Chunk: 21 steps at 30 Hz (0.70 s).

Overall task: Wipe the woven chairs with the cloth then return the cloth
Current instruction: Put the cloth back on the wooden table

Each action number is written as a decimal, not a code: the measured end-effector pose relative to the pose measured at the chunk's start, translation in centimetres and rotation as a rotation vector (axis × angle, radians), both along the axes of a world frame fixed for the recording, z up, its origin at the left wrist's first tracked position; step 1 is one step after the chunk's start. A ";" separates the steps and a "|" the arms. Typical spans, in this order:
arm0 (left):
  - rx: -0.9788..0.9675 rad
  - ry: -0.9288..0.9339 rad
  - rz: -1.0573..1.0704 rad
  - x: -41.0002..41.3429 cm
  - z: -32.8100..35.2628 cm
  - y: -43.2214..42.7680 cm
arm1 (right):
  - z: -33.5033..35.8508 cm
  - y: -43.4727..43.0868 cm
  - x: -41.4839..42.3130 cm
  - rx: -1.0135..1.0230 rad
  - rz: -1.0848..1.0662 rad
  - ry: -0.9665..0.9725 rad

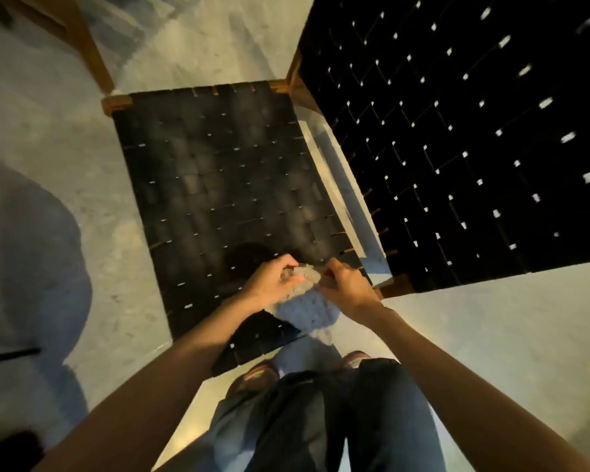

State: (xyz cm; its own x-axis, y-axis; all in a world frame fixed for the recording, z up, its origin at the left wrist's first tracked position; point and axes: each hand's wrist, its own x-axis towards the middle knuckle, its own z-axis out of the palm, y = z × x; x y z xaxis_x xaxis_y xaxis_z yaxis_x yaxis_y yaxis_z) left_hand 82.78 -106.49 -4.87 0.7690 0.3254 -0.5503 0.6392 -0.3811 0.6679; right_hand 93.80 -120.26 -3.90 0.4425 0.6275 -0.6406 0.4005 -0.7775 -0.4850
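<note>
At six o'clock, nearest me, are my own legs in jeans (324,420) and my shoes (258,374) on the pale floor (491,335). Just above them, a little past centre toward six, I hold the cloth (304,298) bunched between both hands, over the near edge of the woven seat (215,185). My left hand (269,284) curls round the grey wad from nine o'clock, fingers pinching its top. My right hand (346,287) pinches the other end from three o'clock, fingers bent.

The cloth looks soft, light and limp: the lower part sags in a bluish fold below my knuckles. I judge it will crumple to any shape and won't slip, so gathering it into one palm as a pad should suit wiping better than holding a corner.

Farther on, the black straps of the seat run toward twelve o'clock, with small gaps the cloth could snag in. At two o'clock stands the woven back (457,131) on its wooden frame (295,73). At eleven o'clock is another wooden leg (89,49).
</note>
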 end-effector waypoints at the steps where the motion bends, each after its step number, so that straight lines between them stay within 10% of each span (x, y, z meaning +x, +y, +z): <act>1: -0.017 -0.034 0.024 -0.8 2.5 0.1 | 2.6 0.3 -0.2 0.020 0.007 -0.029; 12: -0.005 -0.336 0.424 -10.1 29.0 4.3 | 28.0 7.5 -5.3 0.390 0.144 -0.135; 21: 0.364 -0.331 0.722 -22.9 35.6 5.8 | 35.8 15.1 -14.3 0.565 0.516 0.010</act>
State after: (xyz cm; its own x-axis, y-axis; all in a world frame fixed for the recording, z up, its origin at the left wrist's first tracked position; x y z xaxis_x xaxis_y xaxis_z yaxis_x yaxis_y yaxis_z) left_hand 59.86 -100.70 30.74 0.4086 0.9070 -0.1020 0.6017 -0.1837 0.7774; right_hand 79.46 -105.20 31.93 -0.0002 0.9865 -0.1637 0.6391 -0.1258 -0.7588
